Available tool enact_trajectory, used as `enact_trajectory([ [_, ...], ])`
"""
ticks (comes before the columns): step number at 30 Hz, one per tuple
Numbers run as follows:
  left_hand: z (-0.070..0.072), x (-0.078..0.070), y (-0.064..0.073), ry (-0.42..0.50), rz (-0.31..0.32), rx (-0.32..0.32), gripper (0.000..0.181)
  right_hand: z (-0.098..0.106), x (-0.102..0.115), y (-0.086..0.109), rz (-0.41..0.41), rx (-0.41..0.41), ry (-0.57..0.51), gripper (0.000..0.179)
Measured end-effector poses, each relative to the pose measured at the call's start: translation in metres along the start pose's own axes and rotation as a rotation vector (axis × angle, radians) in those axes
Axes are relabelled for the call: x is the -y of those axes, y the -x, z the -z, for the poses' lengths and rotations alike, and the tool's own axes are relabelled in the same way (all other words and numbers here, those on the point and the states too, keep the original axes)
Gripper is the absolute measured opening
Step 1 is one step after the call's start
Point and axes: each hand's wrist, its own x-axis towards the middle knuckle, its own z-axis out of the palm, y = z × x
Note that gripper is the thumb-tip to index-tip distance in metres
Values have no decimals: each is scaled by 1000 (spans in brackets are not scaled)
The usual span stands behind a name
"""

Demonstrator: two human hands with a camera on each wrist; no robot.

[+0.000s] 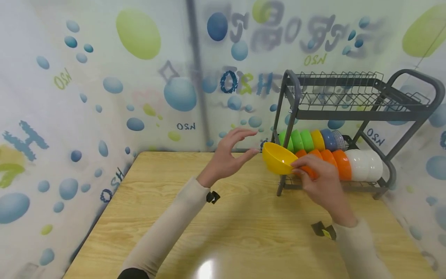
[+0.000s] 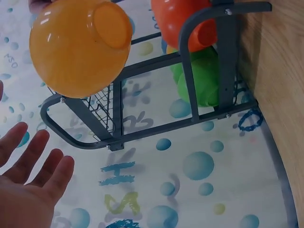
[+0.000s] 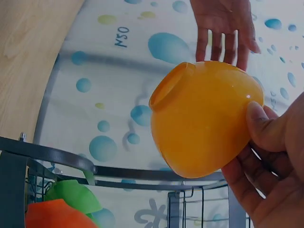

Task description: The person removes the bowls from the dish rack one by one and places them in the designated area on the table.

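One yellow bowl [image 1: 275, 162] is up in the air right now, off the table [image 1: 244, 232], just beside the left end of the rack [image 1: 359, 115], and it's tilted so that its inside shows. Two hands are in play here, and only one has hold of it: the right hand [image 1: 322, 184] pinches the rim, thumb on the outer wall. The left hand [image 1: 228, 155] comes up opposite, fingers spread loose, nothing in its grasp, its fingertips near the bowl but apart from it.

Over at the rack, count two tiers. The upper one is a wire basket [image 1: 334, 101]; on the lower one, two rows of bowls stand on edge, packed one against the next. Back row, from the left: three green bowls [image 1: 297, 140] by my count, one yellow one [image 1: 317, 140], one blue bowl [image 1: 328, 139], then one patterned bowl [image 1: 338, 140] at the end. Front row: I make it four orange bowls [image 1: 343, 164], partly hidden behind that right hand, and at least two white bowls [image 1: 359, 164]; they sit so close that I can't be sure of more.

Two pale sleeves [image 1: 174, 221] reach in over the wood grain, and bubble-print walls [image 1: 87, 116] rise around the table.
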Motion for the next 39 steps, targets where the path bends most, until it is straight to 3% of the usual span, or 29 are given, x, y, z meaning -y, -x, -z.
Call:
enact_trajectory([
  [7,12,-11,20,-77,-125,29,50,-14,8,-5,75,68,-46,36],
  [15,18,-22,41,-79,-215,130,46,-30,15,-5,205,170,7,30],
  [24,22,-30,62,-191,-257,240,32,-47,24,-4,362,243,44,28],
  [29,24,-33,69,-293,-291,262,15,-52,26,-2,390,251,47,29],
  [39,24,-37,81,-394,-224,298,13,-59,28,1,434,262,40,29],
])
